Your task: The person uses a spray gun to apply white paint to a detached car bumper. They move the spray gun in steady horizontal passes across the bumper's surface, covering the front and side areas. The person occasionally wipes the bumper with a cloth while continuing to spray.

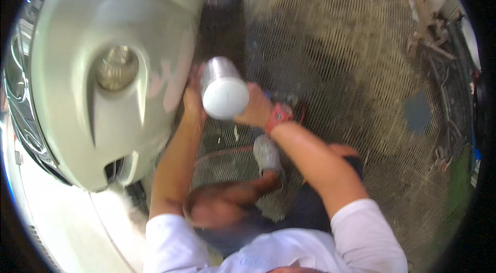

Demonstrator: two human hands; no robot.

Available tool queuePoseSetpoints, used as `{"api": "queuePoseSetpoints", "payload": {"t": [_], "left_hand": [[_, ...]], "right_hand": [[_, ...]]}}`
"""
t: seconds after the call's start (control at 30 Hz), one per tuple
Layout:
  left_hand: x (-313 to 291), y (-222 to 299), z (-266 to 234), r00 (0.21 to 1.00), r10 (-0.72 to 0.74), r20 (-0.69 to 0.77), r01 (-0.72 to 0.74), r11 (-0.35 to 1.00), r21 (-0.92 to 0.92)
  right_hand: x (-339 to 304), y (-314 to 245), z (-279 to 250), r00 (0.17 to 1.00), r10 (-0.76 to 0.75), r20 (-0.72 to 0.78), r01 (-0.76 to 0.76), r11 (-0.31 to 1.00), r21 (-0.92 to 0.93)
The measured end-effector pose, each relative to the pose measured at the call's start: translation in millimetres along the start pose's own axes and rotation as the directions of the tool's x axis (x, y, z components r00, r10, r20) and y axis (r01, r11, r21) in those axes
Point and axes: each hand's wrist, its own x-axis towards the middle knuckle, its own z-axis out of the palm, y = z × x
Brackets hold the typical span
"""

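A metallic, cylindrical cup with a round white lid point(226, 98) faces me between my hands. It looks like the cup of a paint spray gun, whose body is hidden under it. My right hand point(257, 108), with a red watch on its wrist, is closed at the cup's right side. On the cup's other side, my left hand point(193, 95) is close to the edge of a pale silver-green car bumper point(134, 9); its fingers are blurred and partly covered. Pinkish patches point(173, 84) mark the bumper beside that hand.
The car's black tyre point(225, 2) stands at the top, and a round fog lamp point(117, 68) sits in the bumper. A thin red hose point(222, 153) crosses the ribbed floor near my shoe point(267, 154). Dark metal parts point(447, 82) lie along the right, by a grey flat piece point(417, 113).
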Motion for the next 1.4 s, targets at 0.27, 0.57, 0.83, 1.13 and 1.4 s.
{"api": "queuePoseSetpoints", "payload": {"t": [0.27,0.57,0.83,1.13,1.4], "left_hand": [[6,5,14,0.999,-0.016,-0.045,0.007,0.982,-0.190],[36,10,52,0.973,0.111,0.200,-0.018,0.909,-0.417],[126,20,48,0.973,0.170,0.154,-0.062,0.841,-0.537],[62,-17,60,0.978,0.176,0.107,-0.031,0.639,-0.769],[62,-8,40,0.980,0.201,0.018,-0.177,0.901,-0.396]], "right_hand": [[15,-12,-14,0.988,-0.115,-0.102,0.112,0.993,-0.036],[30,-12,-30,0.973,-0.108,-0.204,0.117,0.993,0.032],[57,-2,-54,0.917,-0.100,-0.387,0.122,0.992,0.034],[53,-5,-63,0.974,0.044,-0.222,-0.007,0.986,0.165],[59,-3,-33,0.990,0.048,-0.129,0.005,0.924,0.383]]}}
